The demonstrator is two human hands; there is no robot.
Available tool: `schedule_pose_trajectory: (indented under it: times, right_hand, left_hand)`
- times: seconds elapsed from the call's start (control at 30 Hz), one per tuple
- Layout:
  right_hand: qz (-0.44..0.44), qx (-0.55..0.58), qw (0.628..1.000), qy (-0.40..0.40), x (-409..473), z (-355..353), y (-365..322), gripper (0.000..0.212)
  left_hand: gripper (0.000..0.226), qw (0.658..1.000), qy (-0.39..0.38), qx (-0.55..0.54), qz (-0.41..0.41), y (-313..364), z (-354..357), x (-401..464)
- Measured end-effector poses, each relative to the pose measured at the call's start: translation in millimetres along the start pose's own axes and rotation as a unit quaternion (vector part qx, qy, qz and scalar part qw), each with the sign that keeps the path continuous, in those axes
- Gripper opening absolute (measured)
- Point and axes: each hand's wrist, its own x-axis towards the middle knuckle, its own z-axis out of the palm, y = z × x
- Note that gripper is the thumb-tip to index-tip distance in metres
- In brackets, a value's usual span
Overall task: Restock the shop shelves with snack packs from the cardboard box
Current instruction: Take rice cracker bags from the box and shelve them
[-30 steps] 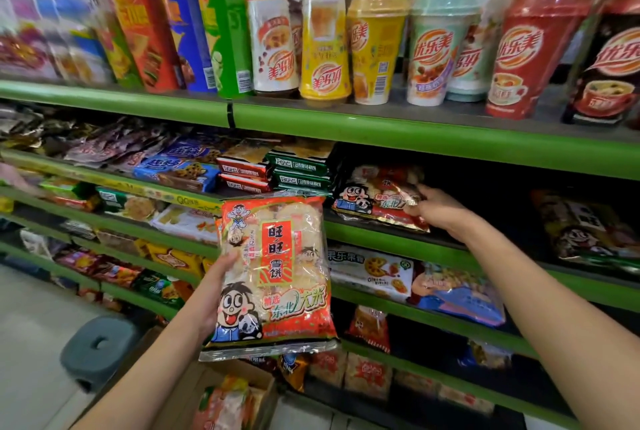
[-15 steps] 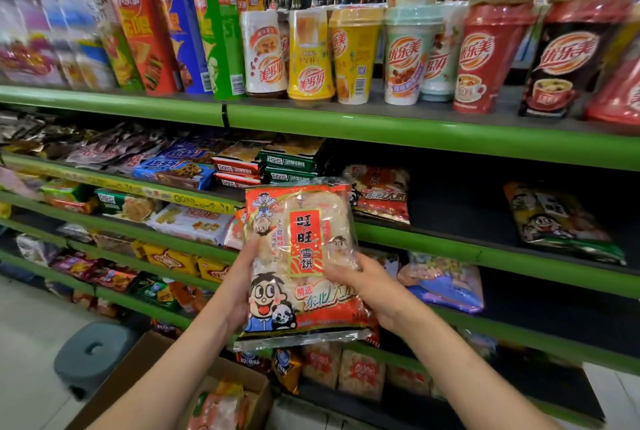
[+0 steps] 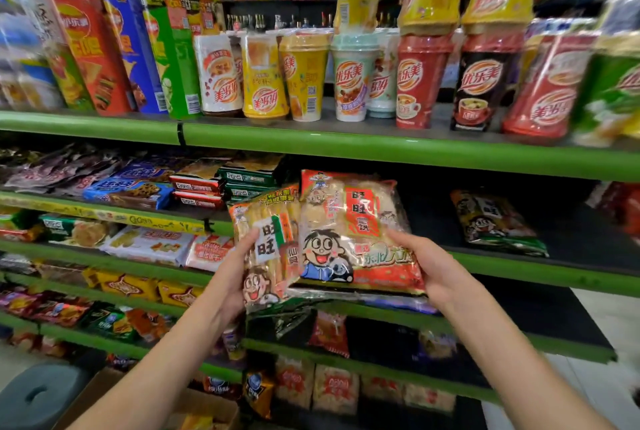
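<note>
Cardboard box [image 3: 207,405] at 6 o'clock, cut off by the lower edge, contents too blurred to name. Two snack packs held up before the second shelf [image 3: 519,266]: red rice-cracker pack [image 3: 349,232] overlapping yellow-green pack [image 3: 266,249] at its 9 o'clock, both marked 旺旺. Left hand [image 3: 230,285] curled round the yellow-green pack's edge, thumb on front. Right hand [image 3: 429,273] gripping the red pack's lower right corner. Cups [image 3: 349,79] at 12 o'clock reading 优乐美, outer ones smeared.

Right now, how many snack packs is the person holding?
2: the red rice-cracker pack in the right hand, and the green-trimmed pack, partly under it, in the left hand. A third behind cannot be ruled out.
</note>
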Motion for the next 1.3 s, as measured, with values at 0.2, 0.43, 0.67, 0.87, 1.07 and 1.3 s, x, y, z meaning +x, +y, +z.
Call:
schedule_pose_trajectory:
  times: [0.2,0.43,0.67,0.87,1.07,1.3]
  right_hand:
    - [-0.025,-0.028,0.994,0.104,32,-60,-52,0.023]
    - [-0.044,-0.206,0.969,0.131,85,-72,-76,0.069]
    - [-0.153,-0.666,0.693,0.231,105,-59,-55,0.063]
    - [-0.125,-0.712,0.673,0.158,116,-45,-23,0.076]
    - [-0.124,-0.725,0.661,0.149,121,-49,-26,0.074]
    - [-0.180,-0.719,0.662,0.109,104,-52,-23,0.063]
  left_hand:
    - [0.044,1.000,-0.005,0.029,0.011,5,-4,9]
    - [0.059,0.999,-0.024,0.026,-0.008,13,8,12]
    - [0.054,0.998,-0.036,0.035,-0.035,19,19,25]
    - [0.060,0.997,-0.043,0.051,-0.043,17,21,33]
    - [0.055,0.997,-0.057,0.025,-0.055,17,27,31]
    - [0.052,0.995,-0.073,0.030,-0.053,20,50,25]
